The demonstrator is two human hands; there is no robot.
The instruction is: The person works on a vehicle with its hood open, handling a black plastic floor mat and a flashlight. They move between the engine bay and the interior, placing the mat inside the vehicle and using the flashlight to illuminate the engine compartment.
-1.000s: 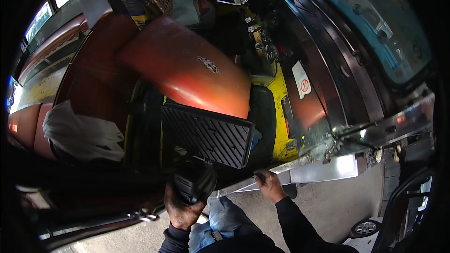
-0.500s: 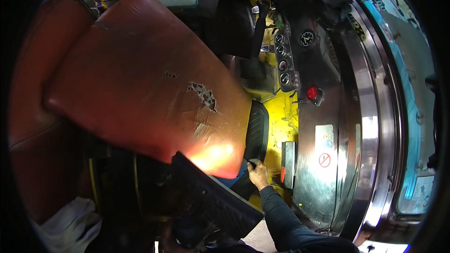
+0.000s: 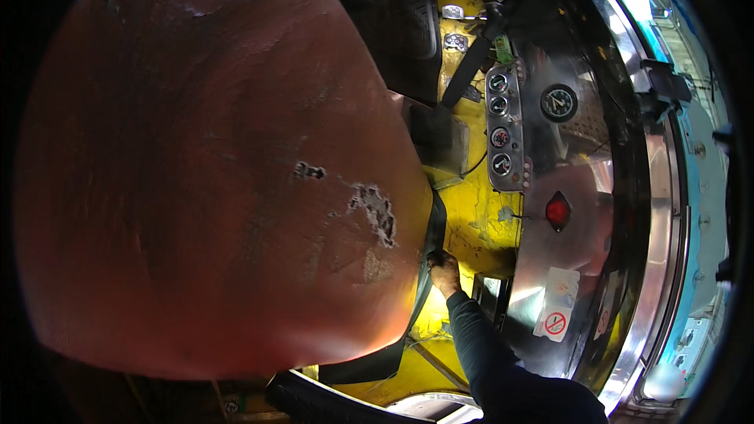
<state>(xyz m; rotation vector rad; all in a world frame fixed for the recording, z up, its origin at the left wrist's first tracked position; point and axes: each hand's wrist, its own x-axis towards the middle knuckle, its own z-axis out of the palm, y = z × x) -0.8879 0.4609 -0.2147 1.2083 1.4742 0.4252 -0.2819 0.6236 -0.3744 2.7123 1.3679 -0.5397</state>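
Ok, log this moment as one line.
right grip: at edge of black mat, hold unclear | left grip: not in view | around: torn red-brown seat, yellow floor, gauge panel

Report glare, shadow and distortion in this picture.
Head view, right: glare on the metal trim, which looks bowed; head view, centre: bright light on the yellow floor beside the right hand; head view, lower left: deep shadow below the red seat; head view, rim: black fisheye border.

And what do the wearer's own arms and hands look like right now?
Right arm: long dark sleeve running to the wrist, wrinkled, with no marking I can make out. The right hand is bare, no glove; finger detail is too small to tell. Left hand and arm aren't visible.
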